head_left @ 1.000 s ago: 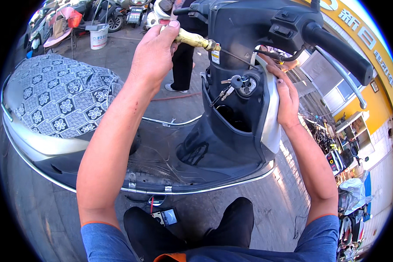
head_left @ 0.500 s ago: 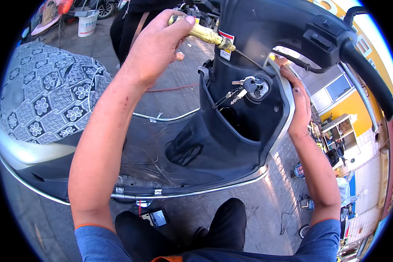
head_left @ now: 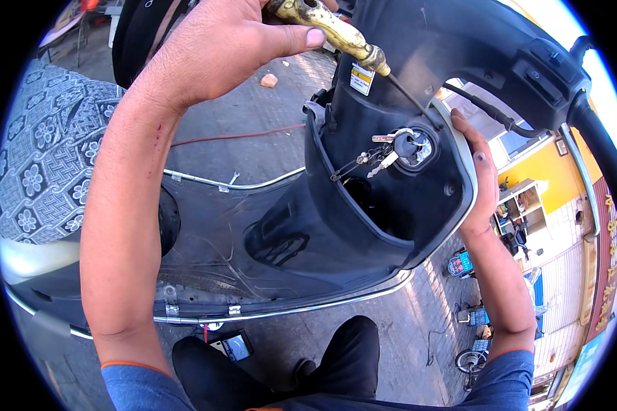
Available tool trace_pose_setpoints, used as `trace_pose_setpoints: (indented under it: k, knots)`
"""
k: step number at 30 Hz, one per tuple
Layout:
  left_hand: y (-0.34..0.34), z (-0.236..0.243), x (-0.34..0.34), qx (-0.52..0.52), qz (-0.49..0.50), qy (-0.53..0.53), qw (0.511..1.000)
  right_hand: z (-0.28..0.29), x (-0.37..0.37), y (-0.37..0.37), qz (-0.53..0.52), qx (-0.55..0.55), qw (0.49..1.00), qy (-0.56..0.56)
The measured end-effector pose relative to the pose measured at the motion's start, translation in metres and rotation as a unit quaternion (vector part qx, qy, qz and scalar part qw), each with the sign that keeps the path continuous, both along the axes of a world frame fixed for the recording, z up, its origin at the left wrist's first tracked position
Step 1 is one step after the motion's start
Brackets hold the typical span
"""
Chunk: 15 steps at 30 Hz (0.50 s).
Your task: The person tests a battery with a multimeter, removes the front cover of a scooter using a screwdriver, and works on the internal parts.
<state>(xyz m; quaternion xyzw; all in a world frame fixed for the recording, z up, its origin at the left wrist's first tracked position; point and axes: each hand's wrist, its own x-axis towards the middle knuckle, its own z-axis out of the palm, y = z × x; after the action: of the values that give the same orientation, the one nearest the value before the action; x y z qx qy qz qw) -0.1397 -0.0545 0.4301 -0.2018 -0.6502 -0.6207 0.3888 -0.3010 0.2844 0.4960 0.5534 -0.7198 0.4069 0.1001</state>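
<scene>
A screwdriver [head_left: 346, 38] with a worn, dirty yellow handle slants down to the right, and my left hand [head_left: 230, 51] is closed round its handle end. My left thumb lies along the handle; the other fingers are mostly hidden. The thin shaft ends at the upper part of the black scooter front panel [head_left: 432, 198], just above the ignition lock. A bunch of keys [head_left: 391, 156] hangs from that lock. My right hand [head_left: 483, 181] grips the panel's right edge from outside, fingertips at the rim and palm behind it.
The handlebar [head_left: 528, 75] reaches over to the upper right. At the left is the seat under a flower-patterned cover [head_left: 41, 164]. A small device with a screen [head_left: 236, 346] lies on the ground near my knees. A person in dark clothes [head_left: 140, 38] is behind the scooter.
My view has shifted closer to the scooter. My left hand has turned on the screwdriver handle and appears higher and further left. The right hand keeps its place on the panel edge.
</scene>
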Motion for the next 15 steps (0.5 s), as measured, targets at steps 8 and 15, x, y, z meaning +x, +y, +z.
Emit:
trace_pose_setpoints:
  k: [8, 15]
  knots:
    - [0.000, -0.005, -0.008, -0.011, 0.131, -0.090, 0.987, 0.003, -0.040, 0.019, 0.019, 0.036, 0.999, 0.032]
    - [0.021, -0.025, 0.014, -0.068, 0.168, -0.060, 0.982, 0.013, -0.039, 0.029, 0.014, 0.163, 0.961, 0.222]
